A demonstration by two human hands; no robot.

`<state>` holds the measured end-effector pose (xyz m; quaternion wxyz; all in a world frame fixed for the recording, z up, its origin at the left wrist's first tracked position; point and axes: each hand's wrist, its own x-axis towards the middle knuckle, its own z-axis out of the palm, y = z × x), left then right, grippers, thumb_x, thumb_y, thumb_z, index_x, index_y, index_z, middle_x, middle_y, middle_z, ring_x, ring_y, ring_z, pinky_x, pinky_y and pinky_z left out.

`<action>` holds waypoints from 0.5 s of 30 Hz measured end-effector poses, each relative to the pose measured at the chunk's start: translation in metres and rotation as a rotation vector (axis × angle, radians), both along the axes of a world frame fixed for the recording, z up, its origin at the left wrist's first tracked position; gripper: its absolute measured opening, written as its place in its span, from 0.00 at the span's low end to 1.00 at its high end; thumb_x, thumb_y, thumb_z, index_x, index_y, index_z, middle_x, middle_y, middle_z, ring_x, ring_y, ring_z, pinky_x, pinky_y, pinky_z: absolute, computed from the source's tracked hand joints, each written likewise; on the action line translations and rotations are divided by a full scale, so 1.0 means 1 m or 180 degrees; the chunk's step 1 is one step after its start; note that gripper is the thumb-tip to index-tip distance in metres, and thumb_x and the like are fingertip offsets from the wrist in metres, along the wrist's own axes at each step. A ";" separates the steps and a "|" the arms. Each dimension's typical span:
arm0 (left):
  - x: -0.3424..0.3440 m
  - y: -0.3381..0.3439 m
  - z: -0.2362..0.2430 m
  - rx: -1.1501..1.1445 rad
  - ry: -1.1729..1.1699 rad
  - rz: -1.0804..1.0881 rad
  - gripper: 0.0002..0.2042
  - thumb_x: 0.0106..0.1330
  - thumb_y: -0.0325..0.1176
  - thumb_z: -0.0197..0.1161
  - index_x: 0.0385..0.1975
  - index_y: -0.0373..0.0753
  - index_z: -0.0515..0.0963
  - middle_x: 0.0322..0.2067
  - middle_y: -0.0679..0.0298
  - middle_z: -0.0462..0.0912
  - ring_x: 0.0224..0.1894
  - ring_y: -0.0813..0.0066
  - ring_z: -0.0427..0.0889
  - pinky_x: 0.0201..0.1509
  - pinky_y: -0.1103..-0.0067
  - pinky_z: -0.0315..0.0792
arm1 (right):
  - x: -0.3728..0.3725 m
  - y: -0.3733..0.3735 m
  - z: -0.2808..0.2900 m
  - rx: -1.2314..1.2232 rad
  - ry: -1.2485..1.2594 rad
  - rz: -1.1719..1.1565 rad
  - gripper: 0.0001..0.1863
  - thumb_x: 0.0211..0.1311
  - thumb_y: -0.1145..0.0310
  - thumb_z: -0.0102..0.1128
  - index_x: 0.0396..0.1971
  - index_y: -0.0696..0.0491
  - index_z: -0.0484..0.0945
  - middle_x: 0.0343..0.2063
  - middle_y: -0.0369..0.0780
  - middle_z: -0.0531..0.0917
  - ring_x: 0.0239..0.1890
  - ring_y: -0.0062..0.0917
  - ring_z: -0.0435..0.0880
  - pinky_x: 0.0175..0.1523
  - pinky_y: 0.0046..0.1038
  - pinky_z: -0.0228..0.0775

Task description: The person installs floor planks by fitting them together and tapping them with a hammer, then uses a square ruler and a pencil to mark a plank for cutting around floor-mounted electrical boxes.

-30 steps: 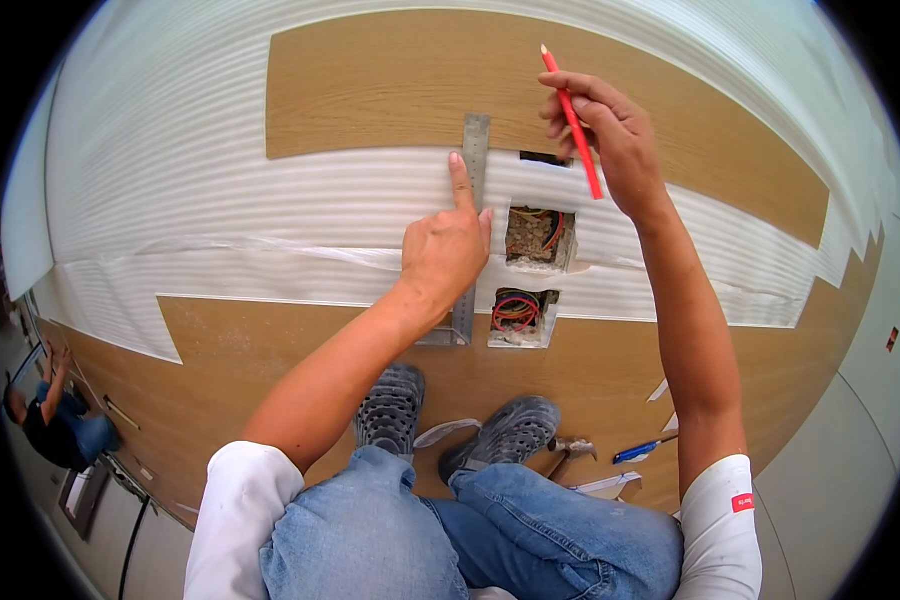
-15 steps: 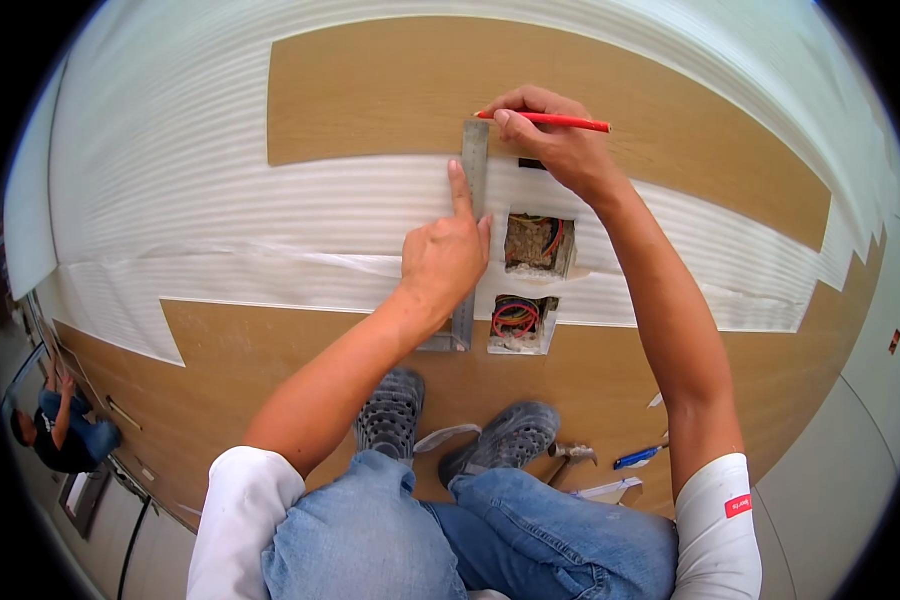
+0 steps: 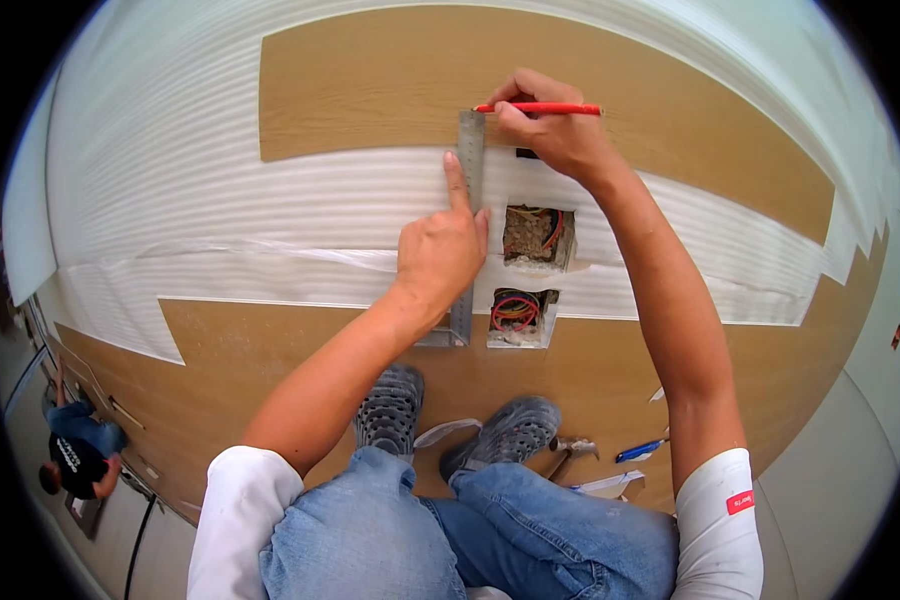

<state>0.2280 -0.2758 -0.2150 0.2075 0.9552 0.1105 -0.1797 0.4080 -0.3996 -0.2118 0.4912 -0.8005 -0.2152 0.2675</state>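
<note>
My left hand [image 3: 437,250] holds a metal try square [image 3: 473,155] down, its index finger stretched along one edge, the thumb at the other and the remaining fingers curled. The square's blade runs from the laid wood-look flooring by my feet across white foam underlay to a loose floor plank [image 3: 370,85], its far end lying on that plank. A red pencil [image 3: 555,108] is pinched in my right hand [image 3: 550,130], closed around it. The pencil's tip is at the blade's far end, on the plank.
Right of the square, two cut-outs in the underlay show floor boxes with coloured wires: a farther box [image 3: 538,238] and a nearer box [image 3: 520,318]. A hammer [image 3: 575,446] and a blue utility knife [image 3: 640,451] lie near my right shoe. Another person [image 3: 82,450] crouches at far left.
My right hand and the pencil have barely shifted, the tip staying by the blade's end. The whole scene sits slightly higher in view. At far left, the other person has changed posture.
</note>
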 end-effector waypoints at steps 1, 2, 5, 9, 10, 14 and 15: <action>-0.001 0.000 -0.001 0.0002 0.0004 -0.0006 0.41 0.76 0.45 0.59 0.76 0.20 0.51 0.12 0.54 0.79 0.15 0.53 0.82 0.22 0.63 0.78 | 0.004 0.000 0.002 -0.0161 0.0029 0.0060 0.12 0.66 0.63 0.63 0.40 0.57 0.84 0.31 0.38 0.86 0.34 0.21 0.82 0.41 0.27 0.75; -0.002 0.001 -0.003 0.0019 -0.0023 -0.0016 0.41 0.76 0.45 0.59 0.76 0.20 0.50 0.12 0.54 0.79 0.15 0.53 0.82 0.21 0.63 0.78 | 0.006 0.000 0.003 -0.0321 0.0057 0.0120 0.12 0.66 0.63 0.64 0.39 0.57 0.84 0.30 0.38 0.86 0.33 0.20 0.81 0.39 0.27 0.75; 0.001 -0.001 0.000 -0.0010 -0.0003 -0.0015 0.41 0.76 0.45 0.58 0.76 0.20 0.50 0.12 0.55 0.79 0.15 0.53 0.82 0.21 0.63 0.78 | 0.006 0.000 -0.004 -0.0022 0.0015 0.0145 0.12 0.66 0.62 0.64 0.39 0.56 0.84 0.28 0.37 0.84 0.31 0.20 0.79 0.36 0.28 0.73; 0.001 -0.002 -0.001 -0.0007 0.0040 -0.0011 0.41 0.77 0.46 0.58 0.77 0.21 0.49 0.12 0.55 0.80 0.15 0.53 0.82 0.22 0.62 0.78 | 0.010 -0.003 -0.002 -0.0050 -0.0131 0.0222 0.11 0.66 0.62 0.63 0.38 0.55 0.84 0.28 0.36 0.83 0.30 0.20 0.78 0.35 0.27 0.73; 0.001 -0.003 -0.001 -0.0013 0.0036 -0.0019 0.41 0.77 0.46 0.58 0.77 0.21 0.49 0.12 0.55 0.80 0.15 0.53 0.82 0.22 0.62 0.78 | 0.008 -0.002 -0.003 -0.0027 -0.0019 0.0199 0.11 0.66 0.62 0.63 0.38 0.55 0.84 0.28 0.36 0.83 0.30 0.20 0.78 0.36 0.27 0.73; 0.000 0.000 -0.002 0.0058 -0.0025 0.0014 0.41 0.76 0.45 0.58 0.77 0.22 0.50 0.12 0.55 0.79 0.15 0.53 0.82 0.21 0.62 0.78 | 0.009 -0.002 0.000 -0.0177 -0.0156 0.0205 0.11 0.66 0.63 0.63 0.37 0.56 0.84 0.29 0.36 0.85 0.32 0.20 0.81 0.37 0.27 0.74; 0.000 0.001 -0.003 0.0038 -0.0111 0.0023 0.41 0.76 0.45 0.59 0.77 0.22 0.50 0.12 0.55 0.79 0.14 0.53 0.82 0.21 0.62 0.78 | 0.009 -0.004 -0.004 -0.0180 -0.0172 0.0196 0.11 0.66 0.63 0.63 0.37 0.56 0.84 0.29 0.36 0.85 0.32 0.20 0.81 0.37 0.27 0.74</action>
